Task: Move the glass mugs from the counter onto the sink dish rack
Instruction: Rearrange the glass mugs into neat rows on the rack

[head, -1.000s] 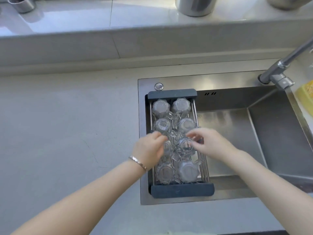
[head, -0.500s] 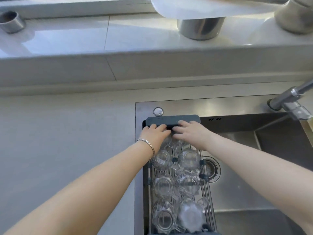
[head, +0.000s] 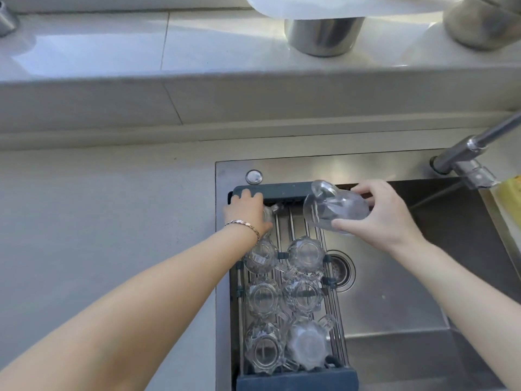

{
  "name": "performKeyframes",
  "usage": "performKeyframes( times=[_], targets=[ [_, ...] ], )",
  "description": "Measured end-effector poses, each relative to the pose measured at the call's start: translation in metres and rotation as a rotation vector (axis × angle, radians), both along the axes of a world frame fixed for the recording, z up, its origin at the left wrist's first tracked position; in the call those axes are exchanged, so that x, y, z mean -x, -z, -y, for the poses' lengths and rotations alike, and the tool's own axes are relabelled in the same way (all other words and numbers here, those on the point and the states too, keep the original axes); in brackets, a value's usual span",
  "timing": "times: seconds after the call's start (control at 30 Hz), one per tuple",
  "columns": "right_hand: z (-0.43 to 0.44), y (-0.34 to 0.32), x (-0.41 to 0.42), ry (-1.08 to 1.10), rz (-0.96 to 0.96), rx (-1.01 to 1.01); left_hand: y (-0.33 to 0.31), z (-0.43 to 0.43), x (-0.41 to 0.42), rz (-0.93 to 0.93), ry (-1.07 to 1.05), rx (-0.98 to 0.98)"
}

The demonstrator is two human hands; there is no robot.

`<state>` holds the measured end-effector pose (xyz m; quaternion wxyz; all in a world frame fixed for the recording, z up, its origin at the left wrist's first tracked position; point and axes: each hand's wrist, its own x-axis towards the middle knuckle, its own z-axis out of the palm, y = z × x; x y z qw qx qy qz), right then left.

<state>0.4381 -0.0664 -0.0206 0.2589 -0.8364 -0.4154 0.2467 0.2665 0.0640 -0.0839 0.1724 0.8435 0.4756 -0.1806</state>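
Note:
A dish rack with dark end bars and metal rods spans the left side of the steel sink. Several clear glass mugs stand upside down on it in two columns. My right hand holds one glass mug tilted on its side above the rack's far right end. My left hand rests over another mug at the rack's far left corner, fingers on the dark end bar; that mug is mostly hidden under the hand.
A chrome faucet reaches in from the right above the sink. The drain lies just right of the rack. Grey counter stretches to the left. Steel containers stand on the ledge behind. A yellow sponge sits at the right edge.
My right hand has lifted a mug off the rack's far end and tipped it sideways. The left hand stays at the far end bar. A second ago both hands were mid-rack.

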Motion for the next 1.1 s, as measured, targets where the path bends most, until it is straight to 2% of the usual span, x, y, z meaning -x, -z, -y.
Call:
performKeyframes(
  times=[0.1,0.3,0.53,0.73,0.87,1.0,1.1],
  targets=[
    [-0.008,0.011,0.015,0.263,-0.215,0.085,0.002,0.003,-0.001,0.037,-0.133,0.028],
    [-0.044,0.034,0.048,0.373,-0.498,0.273,0.005,0.004,0.006,0.044,-0.099,0.002],
    [-0.078,0.047,0.055,0.417,-0.514,0.534,0.007,0.007,0.01,0.069,-0.061,0.029],
    [-0.081,0.07,0.063,0.409,-0.393,0.508,0.014,0.004,0.023,0.049,0.084,0.006],
    [-0.059,0.068,0.064,0.329,-0.435,0.372,0.015,0.002,0.021,0.057,0.072,-0.028],
    [-0.016,0.053,0.063,0.11,-0.355,0.22,0.012,0.008,0.023,0.069,-0.009,-0.023],
    [0.017,0.045,0.06,-0.24,-0.144,0.188,0.007,0.019,0.032,0.237,0.068,-0.121]
  ],
)
